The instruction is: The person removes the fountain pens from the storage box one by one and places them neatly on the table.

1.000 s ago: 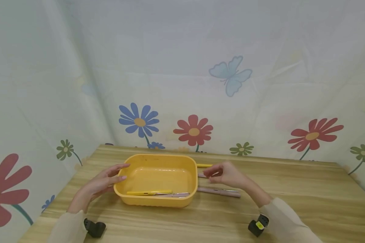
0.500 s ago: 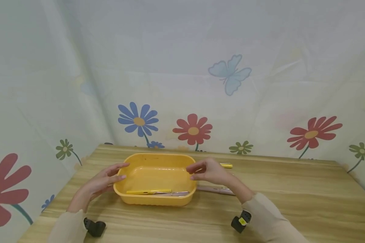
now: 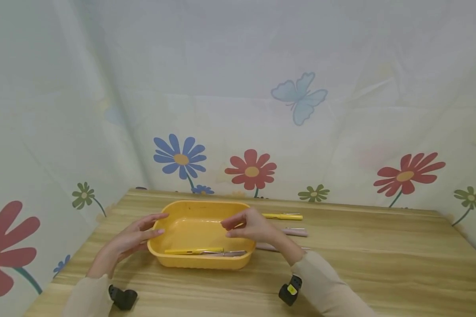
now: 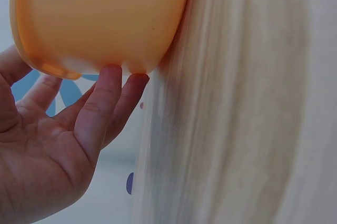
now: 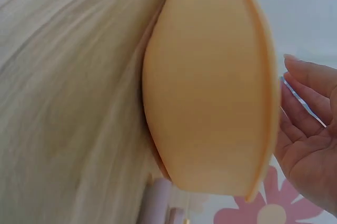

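Note:
A yellow plastic basin (image 3: 204,263) stands on the wooden table. My left hand (image 3: 136,233) grips its left rim; in the left wrist view, fingertips (image 4: 109,74) press the outer wall. Inside, along the near side, lie a yellow pen (image 3: 190,251) and a pale mauve pen (image 3: 232,254) with a metal clip. My right hand (image 3: 247,226) hovers over the basin's right part, fingers loosely bent, thumb apart from them, with no object seen in it. In the right wrist view, that hand (image 5: 308,121) is beside the rim.
Right of the basin, a yellow pen (image 3: 285,216) and a mauve pen (image 3: 297,232) lie on the table (image 3: 381,255). Another mauve pen (image 3: 266,247) lies nearer, partly hidden by my right forearm. A flowered cloth (image 3: 341,145) hangs behind the table.
My right hand has moved left from the pens on the table to above the basin, uncovering the yellow and middle mauve pens. My left hand and the basin have stayed put.

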Tool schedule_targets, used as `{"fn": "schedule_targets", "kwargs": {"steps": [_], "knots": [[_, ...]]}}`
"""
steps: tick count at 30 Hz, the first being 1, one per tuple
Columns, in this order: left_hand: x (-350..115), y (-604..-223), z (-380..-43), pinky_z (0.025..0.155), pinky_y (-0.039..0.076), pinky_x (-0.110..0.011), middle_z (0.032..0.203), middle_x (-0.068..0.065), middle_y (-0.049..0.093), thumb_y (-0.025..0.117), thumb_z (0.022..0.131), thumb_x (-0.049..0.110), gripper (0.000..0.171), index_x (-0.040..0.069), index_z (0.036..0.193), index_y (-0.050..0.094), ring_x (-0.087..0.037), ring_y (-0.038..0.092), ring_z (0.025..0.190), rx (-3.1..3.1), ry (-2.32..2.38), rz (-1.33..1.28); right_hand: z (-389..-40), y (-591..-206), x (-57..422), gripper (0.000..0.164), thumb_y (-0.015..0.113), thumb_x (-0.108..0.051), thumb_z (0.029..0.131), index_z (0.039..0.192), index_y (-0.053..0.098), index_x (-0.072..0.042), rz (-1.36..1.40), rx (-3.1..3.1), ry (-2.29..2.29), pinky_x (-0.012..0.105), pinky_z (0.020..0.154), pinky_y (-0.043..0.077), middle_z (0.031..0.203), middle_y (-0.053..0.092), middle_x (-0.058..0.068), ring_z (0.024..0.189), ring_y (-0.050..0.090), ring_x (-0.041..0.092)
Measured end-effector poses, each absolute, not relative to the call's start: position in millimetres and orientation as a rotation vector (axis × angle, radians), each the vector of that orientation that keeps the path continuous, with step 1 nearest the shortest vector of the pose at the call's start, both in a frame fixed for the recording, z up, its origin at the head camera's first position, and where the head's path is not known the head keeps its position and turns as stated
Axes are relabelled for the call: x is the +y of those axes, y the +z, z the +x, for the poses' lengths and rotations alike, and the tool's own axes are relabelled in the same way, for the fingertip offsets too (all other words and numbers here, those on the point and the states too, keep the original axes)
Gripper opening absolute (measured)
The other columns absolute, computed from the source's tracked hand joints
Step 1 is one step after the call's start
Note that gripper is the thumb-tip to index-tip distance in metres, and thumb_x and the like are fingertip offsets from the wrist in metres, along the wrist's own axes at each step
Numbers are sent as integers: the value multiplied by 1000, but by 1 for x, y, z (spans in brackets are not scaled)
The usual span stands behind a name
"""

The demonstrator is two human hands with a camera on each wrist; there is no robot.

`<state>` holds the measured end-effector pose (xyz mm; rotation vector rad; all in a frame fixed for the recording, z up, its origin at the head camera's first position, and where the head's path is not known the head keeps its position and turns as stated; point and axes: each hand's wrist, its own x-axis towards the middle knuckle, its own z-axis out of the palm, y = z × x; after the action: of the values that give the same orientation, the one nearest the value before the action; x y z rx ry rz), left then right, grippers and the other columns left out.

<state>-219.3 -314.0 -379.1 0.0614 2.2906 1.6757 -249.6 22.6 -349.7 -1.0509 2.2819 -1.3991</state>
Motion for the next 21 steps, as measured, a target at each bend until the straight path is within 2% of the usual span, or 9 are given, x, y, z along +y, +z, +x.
{"fn": "schedule_targets", "kwargs": {"steps": [5,11,16,21], "knots": [[-315,-380,-220,86,51,-39,148,-27,10,55,90,23,62,7,142,26,-35,47,117,2295,1670,73,-252,-357,12,31,68,-10,80,108,64,3,-1073,2305,-1339,23,78,53,105,67,16,94,64,21],[-315,-379,-219,87,51,-39,148,-27,6,57,89,25,63,8,142,26,-43,37,124,2304,1660,56,-254,-365,-1,30,68,-12,80,107,66,1,-1094,2332,-1260,20,78,53,104,68,11,92,64,16],[-316,-381,-220,86,51,-40,148,-27,10,56,89,25,62,9,142,27,-37,46,118,2294,1673,51,-251,-368,-13,28,68,-10,80,106,66,0,-1099,2343,-1205,16,77,51,102,69,10,89,64,11],[-317,-383,-221,85,51,-40,148,-27,11,57,89,25,63,8,142,27,-32,50,115,2283,1689,62,-250,-372,-23,27,69,-11,79,105,68,-3,-1087,2346,-1155,13,76,50,101,69,8,86,63,5]]}}
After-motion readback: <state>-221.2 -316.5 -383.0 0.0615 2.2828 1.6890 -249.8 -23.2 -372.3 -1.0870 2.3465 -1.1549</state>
